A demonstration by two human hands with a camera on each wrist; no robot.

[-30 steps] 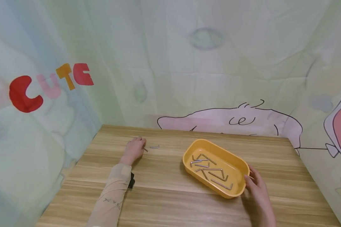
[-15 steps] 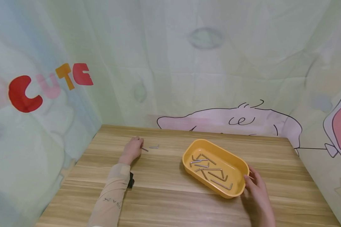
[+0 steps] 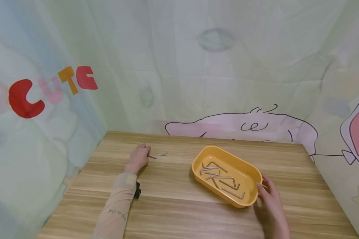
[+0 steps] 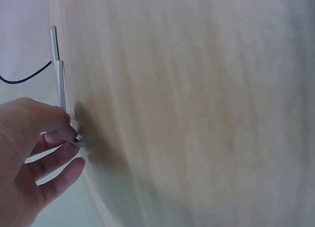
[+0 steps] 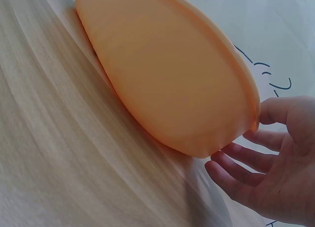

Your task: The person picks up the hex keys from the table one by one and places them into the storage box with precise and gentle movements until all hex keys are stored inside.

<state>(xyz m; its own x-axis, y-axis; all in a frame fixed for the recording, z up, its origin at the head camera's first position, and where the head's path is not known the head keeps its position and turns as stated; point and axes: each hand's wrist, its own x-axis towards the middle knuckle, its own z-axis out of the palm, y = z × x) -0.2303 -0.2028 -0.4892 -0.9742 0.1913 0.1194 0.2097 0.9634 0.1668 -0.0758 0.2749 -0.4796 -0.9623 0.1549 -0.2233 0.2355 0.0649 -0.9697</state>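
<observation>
In the head view my left hand (image 3: 138, 157) is low over the left part of the table, pinching a metal hex key (image 3: 152, 157) whose straight end juts out to the right. The left wrist view has the thumb and fingers of the left hand (image 4: 34, 143) closed around the lower part of this hex key (image 4: 60, 86). A second, L-shaped hex key (image 3: 162, 154) lies just beyond it. On the right, my right hand (image 3: 272, 199) grips the near right end of a yellow tray (image 3: 242, 173), thumb at the rim and fingers along the outer wall. Several hex keys (image 3: 233, 193) lie scattered inside.
The wooden table (image 3: 167, 212) reaches back to a printed curtain (image 3: 179, 83), which also hangs along both sides. Bare wood lies between the left hand and the tray.
The hex key in the left hand has swung slightly, and more of its shaft shows to the right of the fingers. The right hand and the tray have hardly moved.
</observation>
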